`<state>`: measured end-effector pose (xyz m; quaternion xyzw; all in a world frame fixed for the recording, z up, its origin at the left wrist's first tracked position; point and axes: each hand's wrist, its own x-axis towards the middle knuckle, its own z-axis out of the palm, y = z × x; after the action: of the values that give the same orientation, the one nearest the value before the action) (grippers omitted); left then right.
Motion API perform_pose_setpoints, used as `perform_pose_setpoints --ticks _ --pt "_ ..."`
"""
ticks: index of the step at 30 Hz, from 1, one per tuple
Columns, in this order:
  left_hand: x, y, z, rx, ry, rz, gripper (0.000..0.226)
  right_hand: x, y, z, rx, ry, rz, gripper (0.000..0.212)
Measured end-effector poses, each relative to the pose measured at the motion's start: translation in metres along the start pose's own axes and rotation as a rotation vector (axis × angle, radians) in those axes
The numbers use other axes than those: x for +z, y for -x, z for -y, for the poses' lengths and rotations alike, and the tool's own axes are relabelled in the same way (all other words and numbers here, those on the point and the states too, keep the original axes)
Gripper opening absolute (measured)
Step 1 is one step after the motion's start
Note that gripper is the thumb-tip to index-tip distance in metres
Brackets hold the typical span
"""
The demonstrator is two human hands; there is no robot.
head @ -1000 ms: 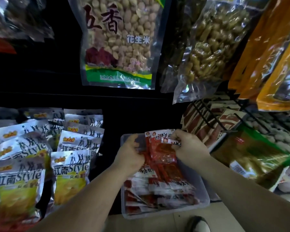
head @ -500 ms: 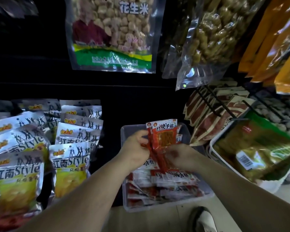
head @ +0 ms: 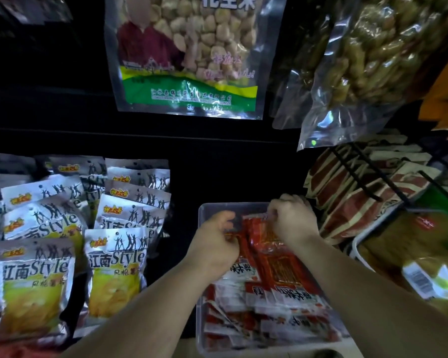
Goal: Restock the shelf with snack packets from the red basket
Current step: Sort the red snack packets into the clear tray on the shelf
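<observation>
A small bunch of red packets is being held over the rear of the clear tray. Its left edge is being pinched by the curled fingers of the left hand, and its top edge by those of the right hand. The packets are judged to be light, thin and flexible. Their glossy film is likely slippery, so the sealed edges are being recommended as gripping points, since a loose bunch may fan apart. The tray is being filled with flat packets of the same kind, lying overlapped. Silver pouches are being displayed to the left. Brown packets are being kept in a wire rack to the right.
</observation>
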<state>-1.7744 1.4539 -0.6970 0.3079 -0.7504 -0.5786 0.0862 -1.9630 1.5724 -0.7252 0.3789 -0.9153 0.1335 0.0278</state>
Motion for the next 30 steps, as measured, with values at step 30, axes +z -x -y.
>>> perform_pose_setpoints --ticks 30 --pt "-0.037 0.116 -0.112 0.296 0.354 0.287 0.053 -0.236 0.189 0.086 0.494 -1.487 -0.024 0.026"
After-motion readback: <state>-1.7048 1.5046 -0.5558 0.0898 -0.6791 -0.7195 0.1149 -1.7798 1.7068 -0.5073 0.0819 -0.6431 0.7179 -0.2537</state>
